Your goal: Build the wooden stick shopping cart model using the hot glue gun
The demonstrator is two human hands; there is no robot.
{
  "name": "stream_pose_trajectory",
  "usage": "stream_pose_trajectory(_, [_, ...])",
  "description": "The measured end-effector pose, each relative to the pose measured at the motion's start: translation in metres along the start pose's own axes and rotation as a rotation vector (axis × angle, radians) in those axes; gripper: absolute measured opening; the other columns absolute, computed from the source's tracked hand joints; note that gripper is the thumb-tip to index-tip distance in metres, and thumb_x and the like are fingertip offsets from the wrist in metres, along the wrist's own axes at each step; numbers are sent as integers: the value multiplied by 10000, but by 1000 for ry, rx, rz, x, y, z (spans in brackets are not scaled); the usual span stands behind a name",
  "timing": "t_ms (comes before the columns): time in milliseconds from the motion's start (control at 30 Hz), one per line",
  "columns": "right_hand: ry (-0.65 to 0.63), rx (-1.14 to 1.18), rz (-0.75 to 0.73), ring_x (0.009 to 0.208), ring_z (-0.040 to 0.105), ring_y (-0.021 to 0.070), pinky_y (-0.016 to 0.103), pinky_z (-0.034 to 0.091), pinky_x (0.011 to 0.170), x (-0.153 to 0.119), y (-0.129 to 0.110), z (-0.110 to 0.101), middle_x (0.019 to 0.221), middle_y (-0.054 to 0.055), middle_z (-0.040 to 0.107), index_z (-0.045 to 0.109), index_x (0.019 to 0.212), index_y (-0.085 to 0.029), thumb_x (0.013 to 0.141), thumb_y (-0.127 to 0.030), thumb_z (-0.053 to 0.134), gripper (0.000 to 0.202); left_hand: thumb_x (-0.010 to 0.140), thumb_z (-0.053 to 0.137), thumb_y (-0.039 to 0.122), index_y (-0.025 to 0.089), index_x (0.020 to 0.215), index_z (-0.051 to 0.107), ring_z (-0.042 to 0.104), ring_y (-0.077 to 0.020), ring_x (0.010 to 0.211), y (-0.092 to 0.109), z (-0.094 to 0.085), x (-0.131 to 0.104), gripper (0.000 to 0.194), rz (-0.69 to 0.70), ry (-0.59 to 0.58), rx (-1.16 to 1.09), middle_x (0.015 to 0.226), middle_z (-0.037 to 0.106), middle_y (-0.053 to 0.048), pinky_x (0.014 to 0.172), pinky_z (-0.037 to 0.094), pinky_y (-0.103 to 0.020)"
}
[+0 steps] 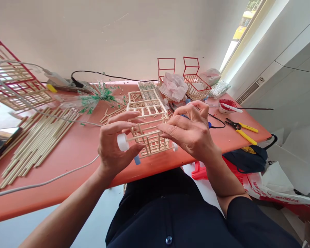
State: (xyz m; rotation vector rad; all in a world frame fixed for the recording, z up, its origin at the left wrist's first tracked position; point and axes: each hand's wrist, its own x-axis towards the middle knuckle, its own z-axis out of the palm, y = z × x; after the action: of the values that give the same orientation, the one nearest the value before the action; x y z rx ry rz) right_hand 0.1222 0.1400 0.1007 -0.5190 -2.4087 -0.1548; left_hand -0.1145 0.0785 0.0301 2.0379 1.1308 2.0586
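A small cart model of thin wooden sticks (155, 144) is held above the table's front edge, with an open stick frame rising at its far end. My left hand (116, 137) is closed round its left side, next to a white round wheel (122, 142). My right hand (192, 129) pinches at the model's right side, its fingertips at the upper sticks; whether a small piece is between them I cannot make out. Another white wheel (175, 147) shows below the right hand. A blue tab (137, 159) hangs under the model's left corner.
Many wooden sticks (38, 144) lie on the orange table (80, 179) at left, crossed by a white cable (54, 178). Behind are red-trimmed stick models (197, 84) and a plastic bag (173, 86). Yellow-handled pliers (241, 130) and a red-lined bowl (226, 106) stand right.
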Motion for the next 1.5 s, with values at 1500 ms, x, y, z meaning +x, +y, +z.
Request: stream_pose_trajectory(1500, [60, -246, -303, 1031, 565, 167, 423, 306, 1079, 19, -15, 8, 977, -16, 780, 777, 1088, -225, 1137, -193, 636, 153, 966, 830, 194, 292, 1336, 595, 776, -288, 1275, 6, 0, -5, 450, 141, -18, 178, 1391, 742, -102, 979, 704, -473])
